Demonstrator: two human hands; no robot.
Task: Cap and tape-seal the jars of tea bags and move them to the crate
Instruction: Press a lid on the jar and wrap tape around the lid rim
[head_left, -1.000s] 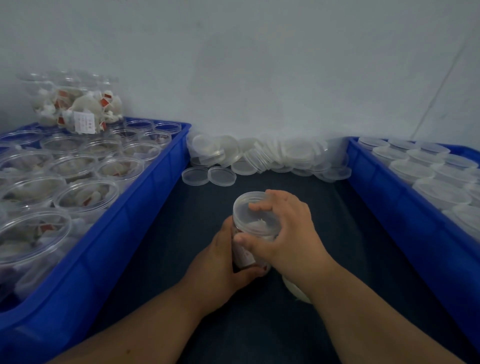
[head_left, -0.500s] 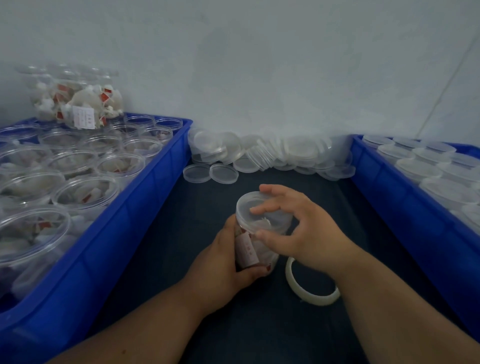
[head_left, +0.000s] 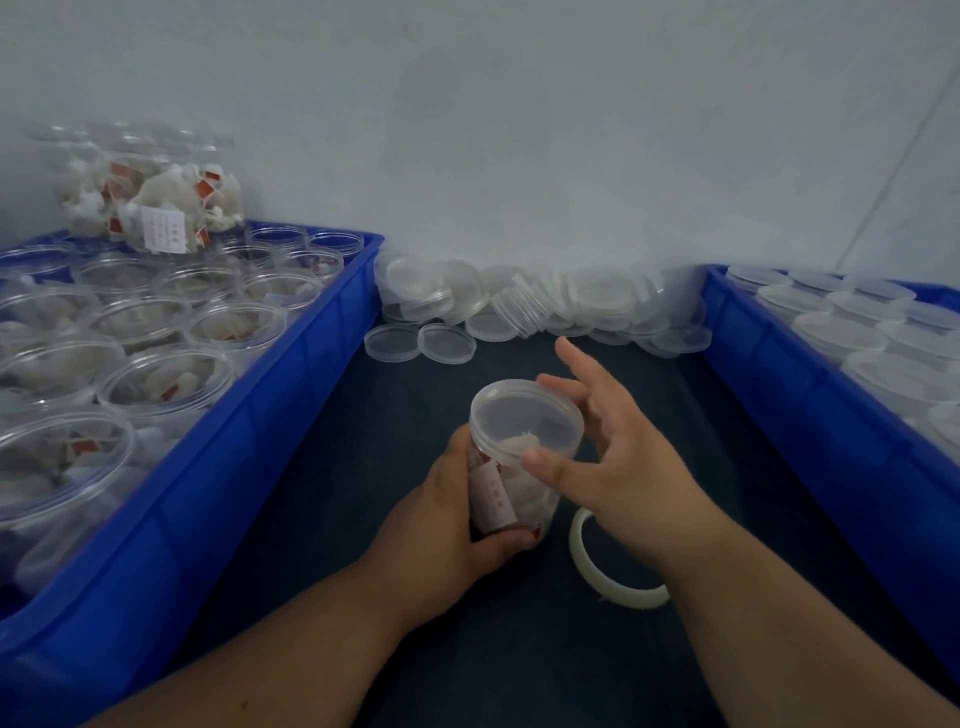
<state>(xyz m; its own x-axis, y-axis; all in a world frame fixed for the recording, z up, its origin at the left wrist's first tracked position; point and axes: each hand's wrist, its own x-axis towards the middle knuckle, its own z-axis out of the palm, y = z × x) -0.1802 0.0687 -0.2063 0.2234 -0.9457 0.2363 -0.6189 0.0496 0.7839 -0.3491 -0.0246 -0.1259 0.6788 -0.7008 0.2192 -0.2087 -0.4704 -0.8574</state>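
A clear jar of tea bags (head_left: 511, 493) stands on the dark table in front of me, tilted slightly, with a translucent cap (head_left: 524, 421) on its mouth. My left hand (head_left: 447, 525) grips the jar's body from the left. My right hand (head_left: 618, 457) is at the cap's right side, thumb and a fingertip touching its rim, the other fingers spread and lifted. A roll of clear tape (head_left: 613, 577) lies flat on the table under my right wrist, partly hidden.
A blue crate (head_left: 249, 467) on the left holds several uncapped jars of tea bags (head_left: 166, 384), with capped jars stacked at its back. A blue crate (head_left: 810, 415) on the right holds capped jars. Loose caps (head_left: 519, 306) are heaped along the wall.
My right hand has come off the top of the cap and opened, fingers now spread at its right side. The tape roll has come into view beneath my wrist.
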